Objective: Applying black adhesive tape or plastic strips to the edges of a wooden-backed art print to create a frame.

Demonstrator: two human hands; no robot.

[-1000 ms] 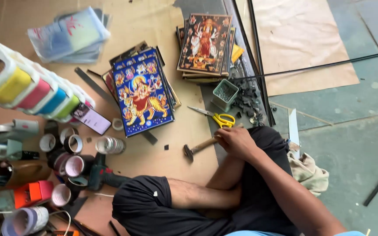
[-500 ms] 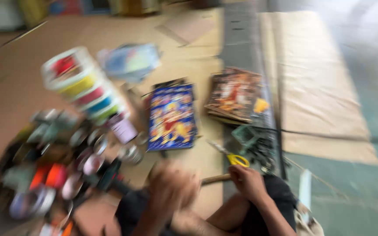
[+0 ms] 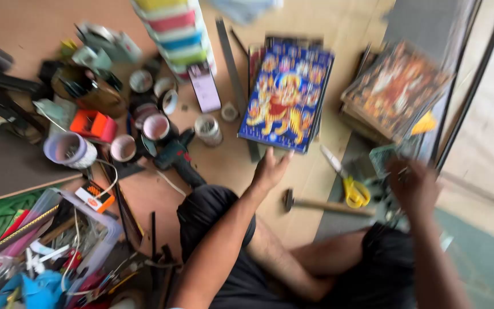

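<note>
blue picture print (image 3: 286,97) atop its stack at 12 o'clock of the lap | left hand (image 3: 270,170) fingers spread, tips at the print's lower edge | right hand (image 3: 413,186) at 3 o'clock, blurred, cannot tell its grip | hammer (image 3: 321,204) and yellow-handled scissors (image 3: 347,182) between the hands | tape rolls (image 3: 144,129) at 10 o'clock

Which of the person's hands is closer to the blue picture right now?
Left. The left hand reaches the near edge of the blue picture, fingertips at or just short of it. The right hand is off to its right, over the green tray, past the yellow-handled scissors.
</note>
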